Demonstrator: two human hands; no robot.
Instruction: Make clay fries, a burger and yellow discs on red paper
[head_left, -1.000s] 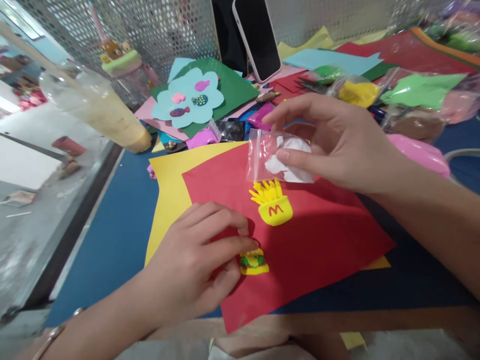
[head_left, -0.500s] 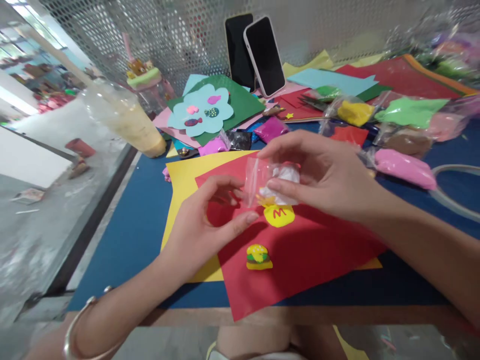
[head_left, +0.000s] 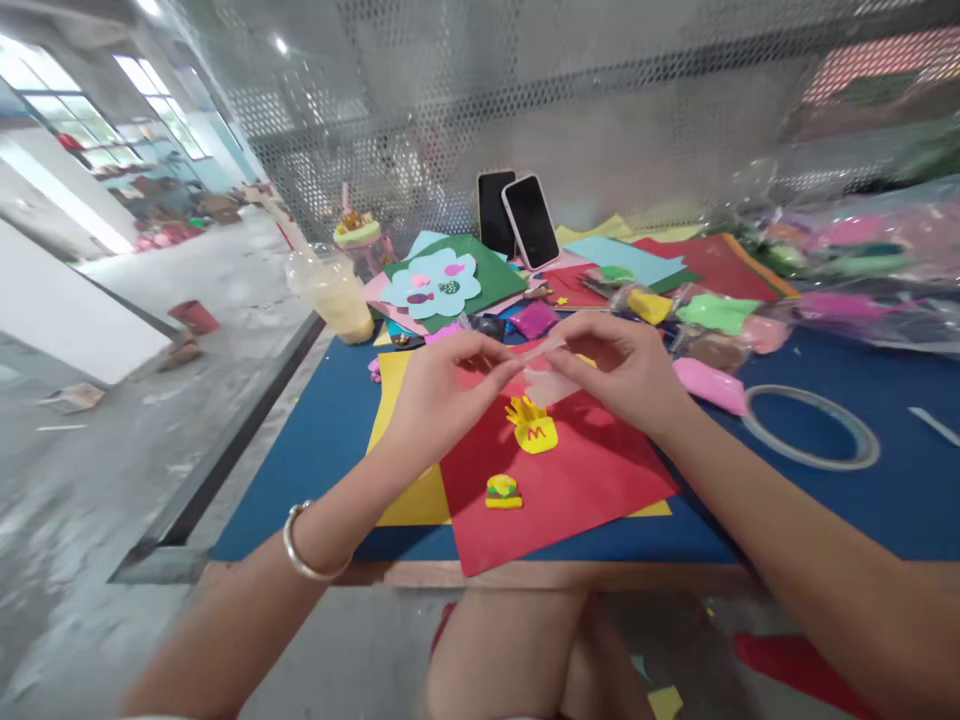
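Note:
Both my hands are raised over the red paper sheet [head_left: 592, 480] and pinch the top edge of a small clear bag of white clay [head_left: 546, 382]. My left hand [head_left: 442, 395] grips the bag's left side and my right hand [head_left: 622, 370] its right side, so the bag hangs between them. Under the bag a yellow clay fries figure [head_left: 534, 430] with a red M lies on the red sheet. A small clay burger [head_left: 502, 491] sits nearer to me. A yellow sheet [head_left: 397, 440] lies under the red one.
The blue table [head_left: 825, 500] carries bags of coloured clay [head_left: 712, 312] and paper sheets at the back, a tape ring [head_left: 810, 428] on the right, two phones [head_left: 517, 220] propped on a mesh wall, a drink cup [head_left: 334, 297] at left and a green sheet with a fish collage [head_left: 439, 282].
My left hand left the clay burger and rose to take the bag's left edge. Both hands now hold the bag. The view pulled back and tilted up.

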